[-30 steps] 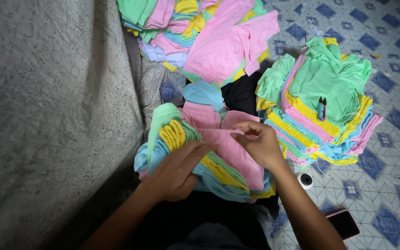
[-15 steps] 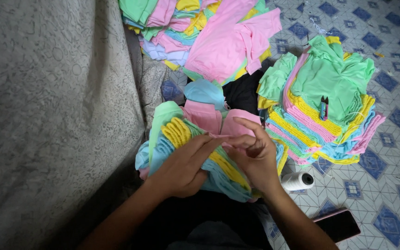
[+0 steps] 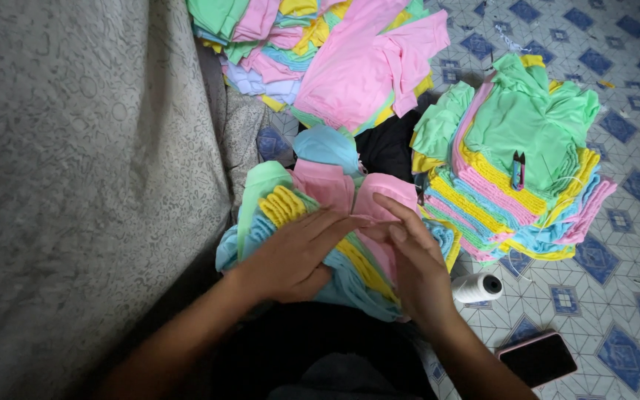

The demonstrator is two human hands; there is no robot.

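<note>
The left hand lies flat, fingers stretched out and loosely spread, pressing on the soft pink folded fabric piece at the centre of the frame; it closes on nothing. The right hand meets it from the lower right, its fingers curled with the tips pinched on the near edge of the same pink piece, just beside the left fingertips.

The pink piece tops a lap pile of thin knit garments in blue, yellow, green and pink, their folded edges showing as ribbed layers; a light blue piece juts out at its far end.

Three piles of such cloth are in view: the one under the hands, a stacked pile with a mint green garment on top at the right, and a loose heap with a large pink garment spread over it at the upper centre. On the green pile lies one small pair of dark thread snips.

On the blue-patterned tiled floor, near the right wrist, lies one white cone spool of thread on its side, and at the lower right one smartphone with a pink case, screen dark. A grey textured cloth covering fills the left of the frame.
</note>
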